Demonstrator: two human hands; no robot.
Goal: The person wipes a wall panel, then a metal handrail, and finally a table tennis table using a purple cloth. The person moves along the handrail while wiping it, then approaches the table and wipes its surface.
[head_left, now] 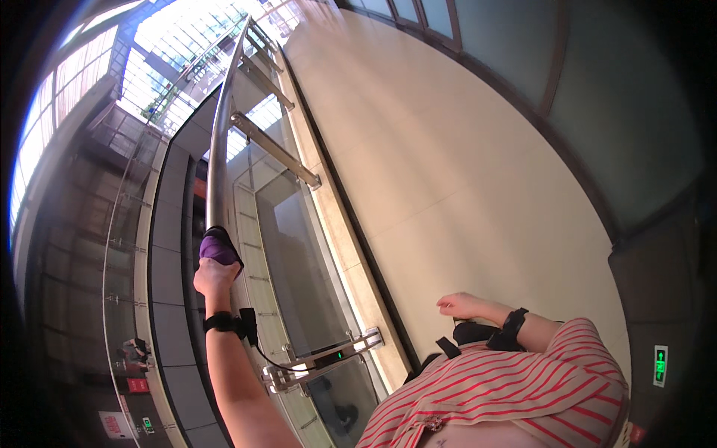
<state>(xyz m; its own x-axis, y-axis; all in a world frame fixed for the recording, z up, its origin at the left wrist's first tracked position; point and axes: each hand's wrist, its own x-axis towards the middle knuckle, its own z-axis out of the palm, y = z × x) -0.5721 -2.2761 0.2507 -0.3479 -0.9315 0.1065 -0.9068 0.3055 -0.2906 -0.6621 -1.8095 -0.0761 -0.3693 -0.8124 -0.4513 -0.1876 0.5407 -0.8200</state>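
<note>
My left arm reaches forward along a round metal handrail (pixel 218 153). My left hand (pixel 214 277) is closed round a purple cloth (pixel 216 246) with a dark edge, which is wrapped over the rail. Beside my body, away from the rail, my right hand (pixel 459 305) hangs with its fingers loosely curled in. Nothing shows in it, though its underside is hidden. Each wrist wears a black strap; a small black device (pixel 249 323) with a cable sits on the left one.
Glass panels (pixel 291 254) and metal brackets (pixel 276 149) support the rail above a stone curb (pixel 351 276). Beyond the glass lies a drop to a lower level. A beige floor (pixel 448 172) stretches along the right, bounded by a dark-framed glass wall (pixel 627 112). A green lit sign (pixel 660 366) is at lower right.
</note>
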